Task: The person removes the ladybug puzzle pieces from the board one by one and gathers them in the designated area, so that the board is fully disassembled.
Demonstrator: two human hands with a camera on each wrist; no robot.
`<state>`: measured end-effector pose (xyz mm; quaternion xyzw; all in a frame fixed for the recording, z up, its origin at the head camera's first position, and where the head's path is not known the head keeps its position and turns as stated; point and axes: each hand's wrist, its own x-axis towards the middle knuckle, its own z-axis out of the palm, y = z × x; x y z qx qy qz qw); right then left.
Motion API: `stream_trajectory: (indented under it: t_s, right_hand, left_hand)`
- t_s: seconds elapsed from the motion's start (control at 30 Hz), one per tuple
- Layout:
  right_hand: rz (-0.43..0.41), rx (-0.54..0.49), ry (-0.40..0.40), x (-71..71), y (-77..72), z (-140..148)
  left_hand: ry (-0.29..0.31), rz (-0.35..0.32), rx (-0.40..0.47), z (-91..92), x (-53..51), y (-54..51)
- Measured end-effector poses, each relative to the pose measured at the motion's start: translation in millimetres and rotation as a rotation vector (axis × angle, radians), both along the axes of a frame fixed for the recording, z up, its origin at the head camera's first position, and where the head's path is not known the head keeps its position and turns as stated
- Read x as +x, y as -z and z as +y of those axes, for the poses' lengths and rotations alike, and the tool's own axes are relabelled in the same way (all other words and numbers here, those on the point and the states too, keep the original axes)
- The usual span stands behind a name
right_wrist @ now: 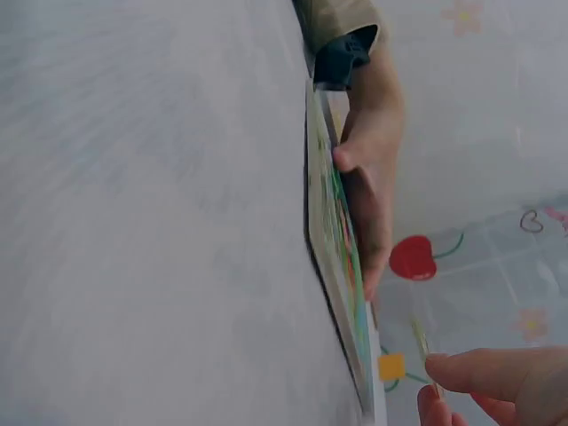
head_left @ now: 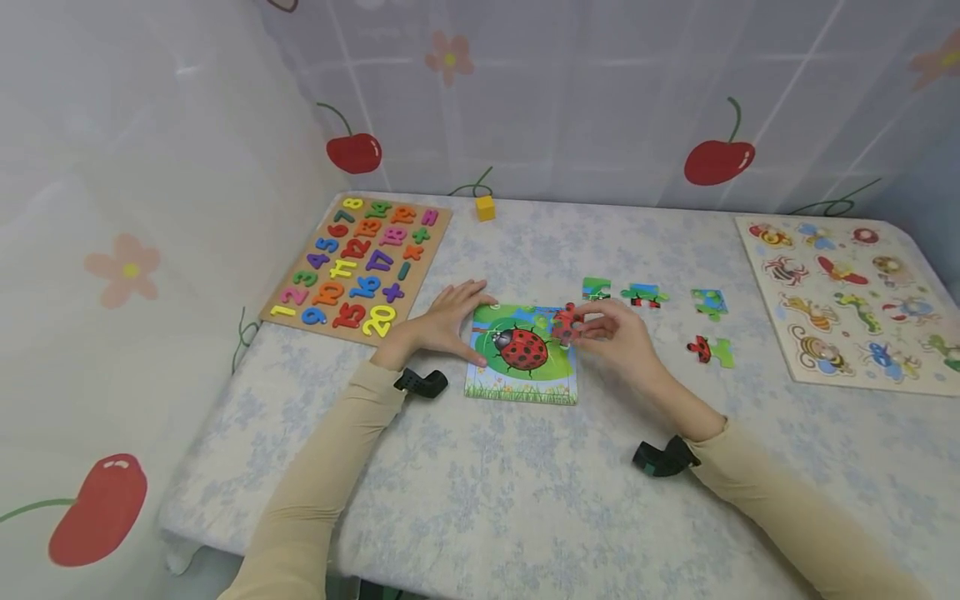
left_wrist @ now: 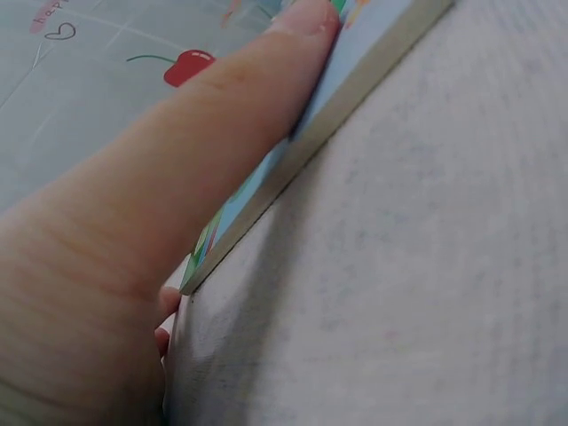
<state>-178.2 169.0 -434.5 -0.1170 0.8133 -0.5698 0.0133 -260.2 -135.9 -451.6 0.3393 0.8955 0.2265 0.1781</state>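
One left hand [head_left: 444, 322], fingers wide, touches the left edge of the ladybug puzzle board [head_left: 517, 395]; I'd expect skidding if it slackens. At the board's upper right, a red jigsaw piece [head_left: 562, 325] pinched by the right hand [head_left: 618, 335] could jam if misaligned.

The puzzle board [head_left: 525, 392] lies on the table [head_left: 525, 500] between the left hand [head_left: 442, 323] and the right hand [head_left: 618, 337].
The left hand's thumb rests on its left side; the right hand holds a puzzle piece [head_left: 562, 325] at its right edge. Loose pieces [head_left: 645, 295] lie beyond and to the right of the right hand, with the picture board [head_left: 862, 379] farther right. Left of and beyond the left hand lies the number board [head_left: 430, 246]; the block [head_left: 485, 208] sits beyond both hands.
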Motion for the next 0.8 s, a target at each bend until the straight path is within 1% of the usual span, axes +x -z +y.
stream_trajectory:
  t_s: [0.1,0.23,0.3,0.4,0.6,0.67,0.73,0.8]
  right_hand:
    - [-0.028,0.064,0.047,9.4,-0.3,29.6]
    - [-0.057,0.202,0.115,22.1,-2.0,65.4]
    - [-0.054,0.264,0.137,26.0,-3.0,79.6]
    - [-0.044,0.309,0.148,27.7,-2.1,93.8]
    - [-0.022,0.358,0.157,26.1,0.9,103.8]
    - [0.006,0.369,0.171,25.6,0.5,102.4]
    - [0.053,0.38,0.193,24.4,-1.0,98.6]
    - [0.078,0.386,0.215,23.1,-4.6,92.1]
  left_hand:
    - [0.012,0.006,-0.002,0.7,0.5,0.9]
    - [0.018,0.013,0.006,0.1,1.1,0.6]
    - [0.016,0.011,0.014,-0.3,1.1,0.5]
    - [0.011,0.009,0.018,-2.0,0.5,0.8]
    - [0.008,0.0,0.025,-2.2,0.2,1.7]
    - [0.007,-0.007,0.025,-1.7,0.2,1.7]
    - [0.007,-0.008,0.026,-1.1,-0.2,1.8]
    - [0.008,-0.007,0.022,-0.3,-0.4,1.5]
